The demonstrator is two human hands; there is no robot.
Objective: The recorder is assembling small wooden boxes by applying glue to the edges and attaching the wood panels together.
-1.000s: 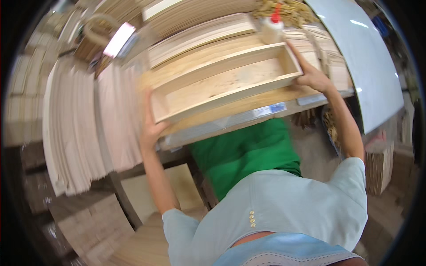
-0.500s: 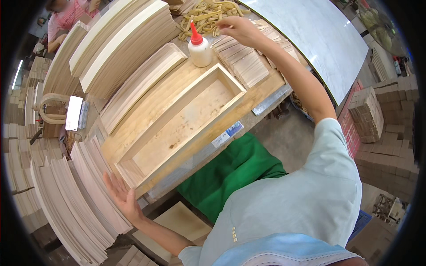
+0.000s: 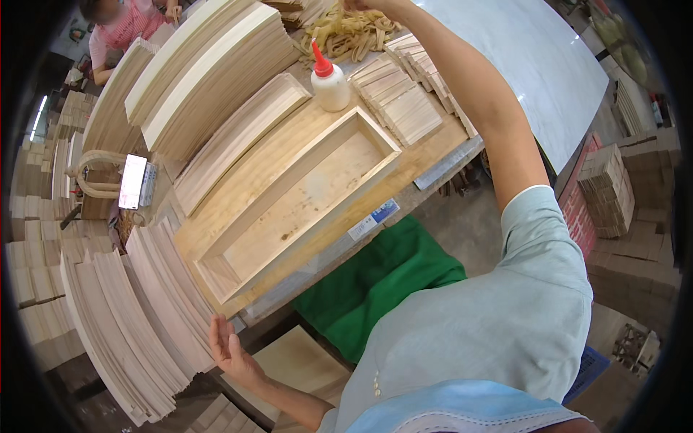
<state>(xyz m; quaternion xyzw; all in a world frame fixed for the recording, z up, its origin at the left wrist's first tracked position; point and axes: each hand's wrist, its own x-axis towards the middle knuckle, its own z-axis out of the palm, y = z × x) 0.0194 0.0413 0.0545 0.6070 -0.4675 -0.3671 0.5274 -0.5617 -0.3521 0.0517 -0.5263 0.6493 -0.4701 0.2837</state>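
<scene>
A shallow rectangular wooden frame (image 3: 310, 220) lies on a wooden board (image 3: 253, 173), its near end toward my left. My left hand (image 3: 237, 357) hovers by the board's near left corner, beside the stacked wooden strips (image 3: 155, 289). Its fingers are stretched out and hold nothing. Stretched far forward, my right hand (image 3: 379, 4) is at the top edge of the view, above a heap of tan flat bands (image 3: 343, 36). The picture's edge cuts that hand off, so its fingers and any hold are hidden. A white glue bottle (image 3: 330, 90) with a red nozzle stands behind the frame.
Tall stacks of curved wooden pieces (image 3: 209, 79) stand at the far left, near a phone (image 3: 131, 182) on a stand. Small flat wood pieces (image 3: 404, 101) lie right of the bottle. Green cloth (image 3: 382, 281) hangs at the near side. A person (image 3: 130, 29) works beyond the stacks.
My right hand has moved farther forward, partly out of view. My left hand has drawn back from the frame's near end toward me. The frame stays in place on the board.
</scene>
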